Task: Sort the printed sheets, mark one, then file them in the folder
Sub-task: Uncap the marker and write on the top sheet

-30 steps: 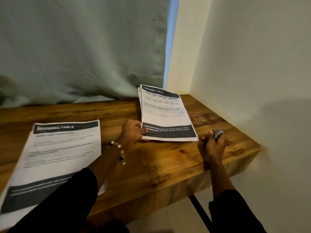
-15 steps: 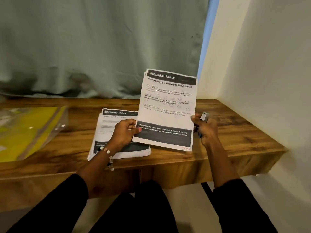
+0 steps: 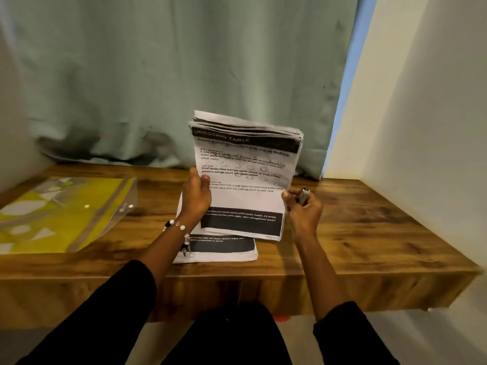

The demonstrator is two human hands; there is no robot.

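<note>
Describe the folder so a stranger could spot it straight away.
Start at the wooden desk in front of the green curtain. On the desk's left end, apart from the printed sheets held in both hands, lies the folder. It is the only yellow thing there, a clear plastic sleeve with snap buttons, lying flat.

Both hands point(image 3: 196, 197) point(image 3: 303, 209) hold printed sheets point(image 3: 245, 177) upright above table point(image 3: 369, 233)

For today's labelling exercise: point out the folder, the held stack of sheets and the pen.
folder point(image 3: 79, 217): head view, clear front flap.
held stack of sheets point(image 3: 245, 180): head view, top page's middle.
pen point(image 3: 303, 194): head view, exposed end.
</note>
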